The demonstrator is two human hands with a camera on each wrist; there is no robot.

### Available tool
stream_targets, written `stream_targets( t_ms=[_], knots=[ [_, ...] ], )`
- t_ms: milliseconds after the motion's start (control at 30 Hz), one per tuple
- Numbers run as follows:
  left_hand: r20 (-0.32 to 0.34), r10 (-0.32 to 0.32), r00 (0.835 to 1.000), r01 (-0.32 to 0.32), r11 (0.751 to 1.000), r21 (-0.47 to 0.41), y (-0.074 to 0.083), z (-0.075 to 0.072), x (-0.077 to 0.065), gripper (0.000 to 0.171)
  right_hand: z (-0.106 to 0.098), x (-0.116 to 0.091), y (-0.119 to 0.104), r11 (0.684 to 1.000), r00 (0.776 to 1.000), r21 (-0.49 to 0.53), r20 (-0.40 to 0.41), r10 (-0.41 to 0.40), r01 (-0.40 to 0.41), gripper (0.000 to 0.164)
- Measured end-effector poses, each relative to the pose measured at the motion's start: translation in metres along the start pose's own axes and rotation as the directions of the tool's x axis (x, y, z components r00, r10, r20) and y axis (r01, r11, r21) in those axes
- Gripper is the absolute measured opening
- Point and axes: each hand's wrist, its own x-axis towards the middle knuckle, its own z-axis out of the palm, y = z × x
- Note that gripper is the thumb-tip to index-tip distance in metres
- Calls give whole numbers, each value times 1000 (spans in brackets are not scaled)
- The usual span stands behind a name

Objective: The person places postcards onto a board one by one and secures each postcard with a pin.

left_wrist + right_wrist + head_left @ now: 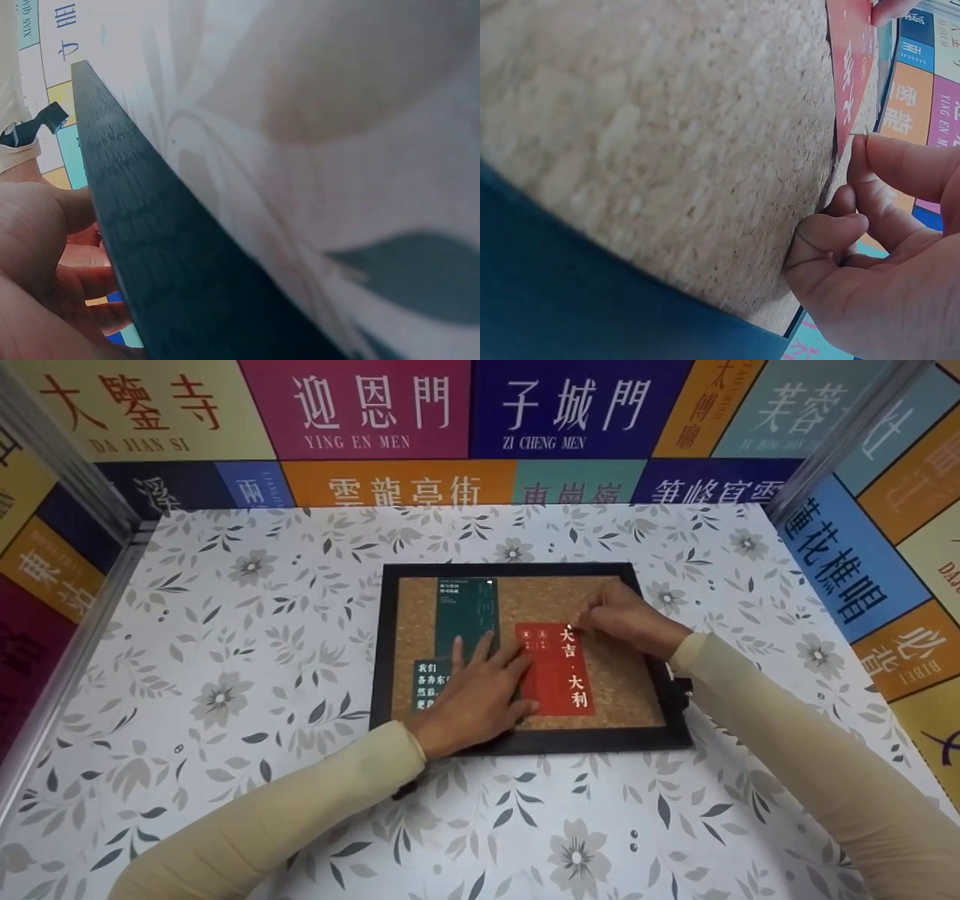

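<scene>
A cork board (630, 690) in a black frame lies flat on the table. On it are a red card (555, 682) with white characters, a tall dark green card (459, 619) and a smaller green card (426, 667). My left hand (476, 697) rests on the board with fingers spread, fingertips touching the red card's left side and the green cards. At the red card's upper right corner, my right hand (622, 615) pinches a small pin (859, 134) between thumb and index finger. Its other fingers curl against the cork.
A small white pin head (490, 581) shows at the tall green card's top. Black clips (679, 694) stick out at the frame's right side. The table (225, 780) has a floral cover; colourful lettered panels (375, 412) stand behind it and at both sides.
</scene>
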Motion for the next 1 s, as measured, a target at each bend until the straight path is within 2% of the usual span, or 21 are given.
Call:
stream_targets(
  t_ms=[167,533,700,833,1000],
  knots=[
    [5,-8,1000,8,1000,7,1,0,0,76,3,0,0,1000,1000,-20,-28,-7,6,31],
    [7,-9,1000,9,1000,-9,1,0,0,76,4,0,0,994,997,-83,-43,62,-66,28],
    [8,-3,1000,3,1000,-19,2,1,1,76,6,0,1,992,995,-101,-67,67,-74,30],
    [3,-5,1000,5,1000,-8,2,1,1,76,9,2,0,992,995,-114,-83,52,-61,23],
    [-2,1,1000,-1,1000,-1,0,1,0,76,15,2,0,983,995,-183,-97,12,-29,12]
  ],
)
